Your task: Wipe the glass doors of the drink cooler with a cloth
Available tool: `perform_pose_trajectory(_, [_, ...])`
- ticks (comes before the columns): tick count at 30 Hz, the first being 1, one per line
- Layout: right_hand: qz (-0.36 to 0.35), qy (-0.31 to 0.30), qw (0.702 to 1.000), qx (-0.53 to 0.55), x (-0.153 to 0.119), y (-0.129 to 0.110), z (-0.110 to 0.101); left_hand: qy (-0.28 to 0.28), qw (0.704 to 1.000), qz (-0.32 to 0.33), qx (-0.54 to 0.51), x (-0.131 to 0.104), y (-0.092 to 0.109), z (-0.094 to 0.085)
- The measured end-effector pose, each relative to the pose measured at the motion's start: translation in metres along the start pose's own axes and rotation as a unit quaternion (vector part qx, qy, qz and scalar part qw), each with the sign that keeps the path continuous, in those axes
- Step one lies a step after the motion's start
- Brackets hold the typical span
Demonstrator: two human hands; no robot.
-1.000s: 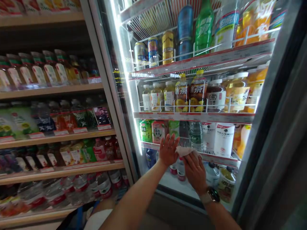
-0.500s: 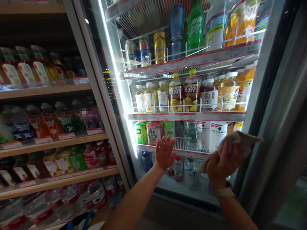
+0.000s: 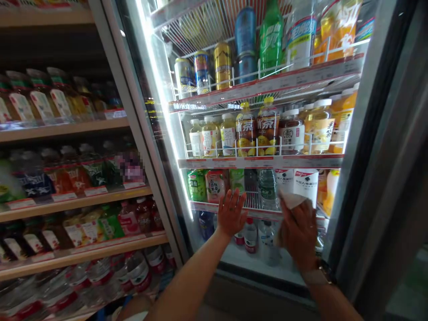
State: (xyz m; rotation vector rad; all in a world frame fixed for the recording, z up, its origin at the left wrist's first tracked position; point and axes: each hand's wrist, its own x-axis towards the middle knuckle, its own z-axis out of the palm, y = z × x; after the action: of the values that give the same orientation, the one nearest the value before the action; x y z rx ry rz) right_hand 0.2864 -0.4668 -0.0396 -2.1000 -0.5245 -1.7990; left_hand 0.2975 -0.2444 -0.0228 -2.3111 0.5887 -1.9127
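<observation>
My left hand [image 3: 231, 213] is spread with its fingers pointing up, palm toward the glass door [image 3: 230, 256] of a lit drinks cooler. Beyond its fingertips stand a red drink carton [image 3: 216, 186] and a clear water bottle [image 3: 268, 189]. Lower right, my right hand [image 3: 299, 234] presses a light-coloured cloth [image 3: 294, 199] to the glass, its fingers lying over the folds. White bottles [image 3: 306, 183] stand behind the cloth. Part of the cloth is hidden under that hand.
Left of the cooler, open wooden shelves [image 3: 67, 196] carry rows of bottles. Higher cooler racks hold cans [image 3: 222, 67], iced tea bottles [image 3: 267, 127] and a green bottle [image 3: 271, 35]. A dark door frame [image 3: 371, 178] runs up the right side.
My right hand has moved left and slightly down across the glass with the cloth. My left hand stays almost in the same place.
</observation>
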Motion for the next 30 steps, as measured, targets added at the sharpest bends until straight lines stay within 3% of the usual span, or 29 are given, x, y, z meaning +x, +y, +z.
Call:
perform_pose_trajectory(4, [0.108,0.079,0.991,-0.016,0.015,0.039,-0.017,0.015,1.000,0.001,0.003,0.001,0.001,0.000])
perform_pose_trajectory(8, [0.171,0.122,0.978,-0.018,0.018,0.036,-0.015,-0.003,1.000,-0.006,-0.001,0.001,0.001,-0.001])
perform_pose_trajectory(12, [0.092,0.064,0.994,0.003,0.000,-0.007,0.005,0.006,1.000,-0.002,-0.008,0.001,0.001,-0.001])
perform_pose_trajectory(16, [-0.065,-0.047,0.995,0.055,-0.034,-0.047,0.025,0.006,1.000,-0.005,-0.017,-0.001,0.000,0.002])
perform_pose_trajectory(19, [-0.140,-0.065,0.985,0.082,-0.046,-0.052,0.028,0.002,1.000,-0.003,-0.027,-0.002,-0.002,0.002])
perform_pose_trajectory(21, [-0.142,-0.069,0.985,0.071,-0.044,-0.042,0.023,-0.002,1.000,-0.002,-0.023,-0.002,-0.002,0.002])
perform_pose_trajectory(25, [-0.059,-0.043,0.997,-0.001,-0.024,-0.002,0.002,0.015,1.000,-0.001,-0.012,0.002,-0.001,0.000])
perform_pose_trajectory(30, [0.135,0.054,0.988,-0.041,-0.005,0.037,-0.016,0.028,0.999,0.001,-0.016,0.004,-0.001,0.002])
